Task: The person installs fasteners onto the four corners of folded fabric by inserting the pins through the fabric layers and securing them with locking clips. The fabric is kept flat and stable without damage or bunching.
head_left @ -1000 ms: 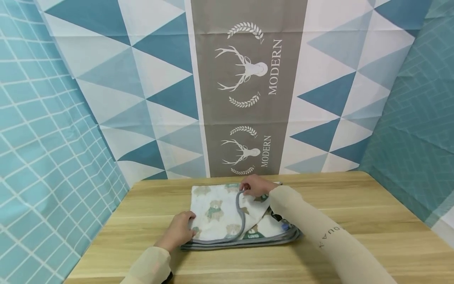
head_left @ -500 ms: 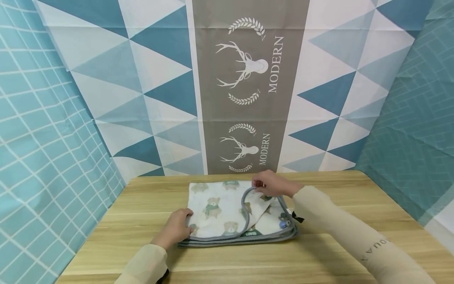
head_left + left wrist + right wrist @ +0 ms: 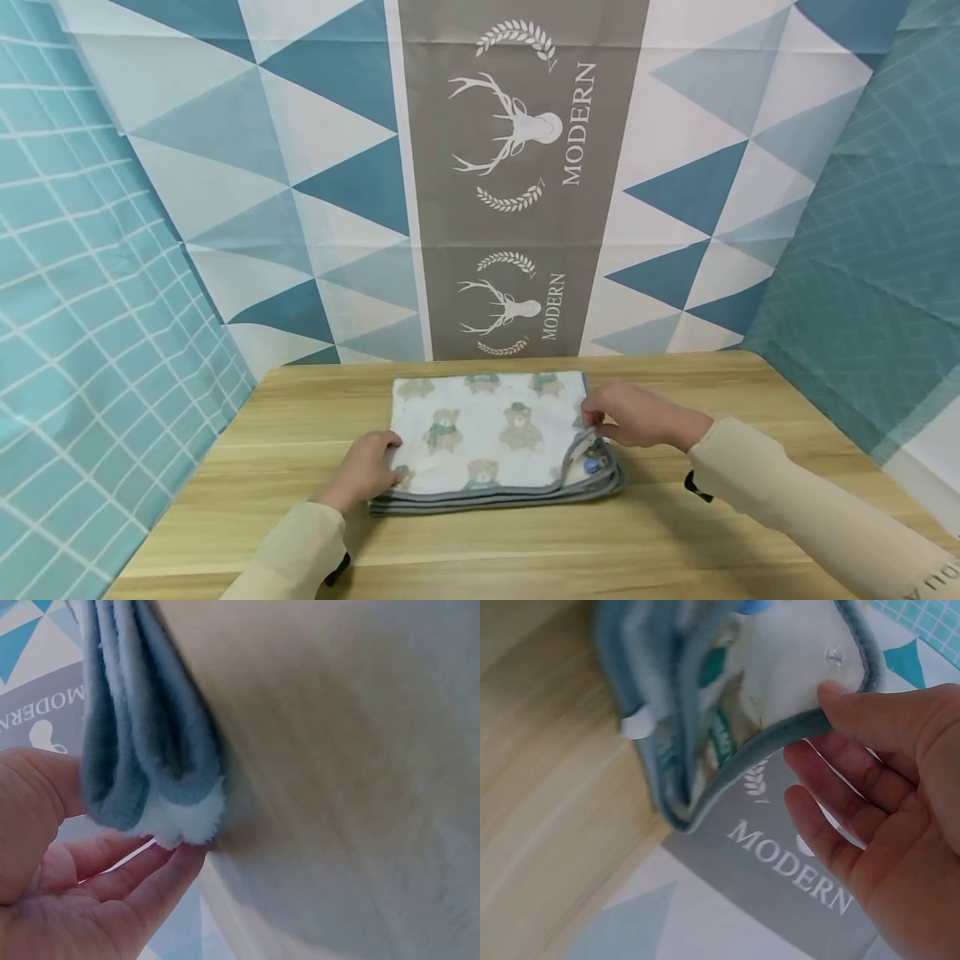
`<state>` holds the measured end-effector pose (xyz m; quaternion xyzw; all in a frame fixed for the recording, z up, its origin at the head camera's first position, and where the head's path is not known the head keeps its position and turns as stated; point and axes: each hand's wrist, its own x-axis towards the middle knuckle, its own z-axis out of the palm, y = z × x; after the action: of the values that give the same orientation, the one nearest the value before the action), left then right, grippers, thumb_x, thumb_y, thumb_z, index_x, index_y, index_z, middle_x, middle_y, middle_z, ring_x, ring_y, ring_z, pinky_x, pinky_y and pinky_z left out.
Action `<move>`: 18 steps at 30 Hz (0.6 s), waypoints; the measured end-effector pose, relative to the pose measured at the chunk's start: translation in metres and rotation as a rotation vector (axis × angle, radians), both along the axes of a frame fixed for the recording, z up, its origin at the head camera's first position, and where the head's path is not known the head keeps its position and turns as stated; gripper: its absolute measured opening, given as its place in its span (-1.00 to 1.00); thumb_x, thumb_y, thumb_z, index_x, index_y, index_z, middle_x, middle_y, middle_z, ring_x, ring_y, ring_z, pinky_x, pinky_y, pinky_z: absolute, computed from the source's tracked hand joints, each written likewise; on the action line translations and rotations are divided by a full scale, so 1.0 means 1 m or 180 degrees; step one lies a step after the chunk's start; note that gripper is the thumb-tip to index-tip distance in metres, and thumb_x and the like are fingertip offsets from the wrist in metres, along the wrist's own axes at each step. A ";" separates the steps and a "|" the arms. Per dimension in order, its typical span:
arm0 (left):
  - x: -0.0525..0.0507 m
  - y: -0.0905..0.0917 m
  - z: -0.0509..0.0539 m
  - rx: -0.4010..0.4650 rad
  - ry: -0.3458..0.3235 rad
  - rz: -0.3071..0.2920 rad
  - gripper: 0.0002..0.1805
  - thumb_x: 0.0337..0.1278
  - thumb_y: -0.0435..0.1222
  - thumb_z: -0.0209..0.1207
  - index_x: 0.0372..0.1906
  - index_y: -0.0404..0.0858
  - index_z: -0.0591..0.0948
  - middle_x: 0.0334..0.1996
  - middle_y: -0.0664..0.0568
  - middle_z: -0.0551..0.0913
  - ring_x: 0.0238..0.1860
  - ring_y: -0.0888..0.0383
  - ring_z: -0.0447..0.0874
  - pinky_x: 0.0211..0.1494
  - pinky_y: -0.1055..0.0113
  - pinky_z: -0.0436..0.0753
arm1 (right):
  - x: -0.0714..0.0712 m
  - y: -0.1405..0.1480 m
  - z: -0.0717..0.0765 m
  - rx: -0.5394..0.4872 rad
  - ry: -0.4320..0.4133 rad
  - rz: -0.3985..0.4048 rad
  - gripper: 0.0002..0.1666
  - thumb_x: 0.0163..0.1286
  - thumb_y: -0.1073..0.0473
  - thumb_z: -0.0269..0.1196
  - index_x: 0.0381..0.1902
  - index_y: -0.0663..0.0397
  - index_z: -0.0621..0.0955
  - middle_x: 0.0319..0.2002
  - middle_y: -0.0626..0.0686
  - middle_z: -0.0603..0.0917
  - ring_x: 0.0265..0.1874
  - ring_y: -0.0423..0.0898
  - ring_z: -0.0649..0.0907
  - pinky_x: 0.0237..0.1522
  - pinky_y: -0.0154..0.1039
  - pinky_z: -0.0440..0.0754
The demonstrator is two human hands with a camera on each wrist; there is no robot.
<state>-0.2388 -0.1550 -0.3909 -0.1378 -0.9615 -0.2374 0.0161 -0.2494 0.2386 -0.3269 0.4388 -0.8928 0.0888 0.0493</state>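
A folded white fleece cloth (image 3: 480,433) with a brown bear print and grey trim lies in stacked layers on the table. My left hand (image 3: 365,471) holds its left folded end. In the left wrist view, the thumb (image 3: 45,780) is on one side of the layers and the fingertips are on the other. My right hand (image 3: 637,414) pinches the grey-trimmed edge of the top layer near the right side, thumb against index finger. That flap is slightly raised at its near right corner. Blue round fasteners (image 3: 592,465) show beneath it. A clear snap (image 3: 835,658) shows near the right thumb.
The wooden table (image 3: 480,554) extends in front of the cloth and to both sides. Behind it hangs a patterned fabric backdrop (image 3: 510,175) with deer heads and triangles. Blue tiled-print fabric (image 3: 90,333) hangs at the left, teal fabric (image 3: 870,233) at the right.
My right hand has drawn the top flap from the middle to the right and toward me, so it now lies flatter over the lower layers. The left hand stays at the left end.
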 end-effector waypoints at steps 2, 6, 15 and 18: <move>-0.001 -0.001 0.001 -0.0008 -0.0023 -0.0005 -0.56 -0.26 -0.45 0.42 -0.13 -0.47 0.60 -0.12 -0.26 0.64 -0.02 -0.18 0.59 0.05 -0.01 0.55 | 0.004 0.005 -0.003 0.0030 -0.0055 -0.0043 -0.79 0.08 0.40 0.33 -0.51 -0.05 0.60 -0.50 -0.17 0.60 -0.47 -0.27 0.55 -0.37 -0.38 0.55; -0.003 -0.002 0.001 -0.0010 -0.0045 -0.0025 -0.57 -0.26 -0.45 0.42 -0.14 -0.48 0.61 -0.13 -0.26 0.65 -0.04 -0.20 0.59 0.04 -0.01 0.56 | 0.009 0.014 -0.007 0.0071 -0.0170 -0.0136 -0.77 0.02 0.42 0.35 -0.52 -0.04 0.64 -0.48 -0.17 0.62 -0.46 -0.23 0.57 -0.35 -0.35 0.57; -0.003 -0.003 0.001 -0.0052 -0.0076 -0.0035 -0.57 -0.25 -0.46 0.40 -0.13 -0.49 0.61 -0.10 -0.29 0.64 0.00 -0.24 0.57 0.07 -0.04 0.54 | 0.023 0.021 -0.020 -0.0004 -0.0255 -0.0145 -0.77 -0.05 0.42 0.38 -0.47 -0.02 0.68 -0.44 -0.15 0.65 -0.43 -0.23 0.59 -0.36 -0.36 0.57; -0.004 -0.002 0.000 -0.0049 -0.0060 -0.0056 -0.57 -0.26 -0.46 0.40 -0.13 -0.50 0.61 -0.10 -0.29 0.64 0.00 -0.24 0.58 0.07 -0.04 0.54 | 0.028 0.023 -0.024 -0.0078 -0.0282 -0.0145 -0.80 -0.05 0.37 0.40 -0.45 0.00 0.68 -0.44 -0.14 0.65 -0.43 -0.21 0.60 -0.36 -0.36 0.57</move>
<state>-0.2425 -0.1571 -0.3906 -0.1440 -0.9621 -0.2315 0.0039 -0.2215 0.2614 -0.3511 0.4133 -0.9028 0.1179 0.0172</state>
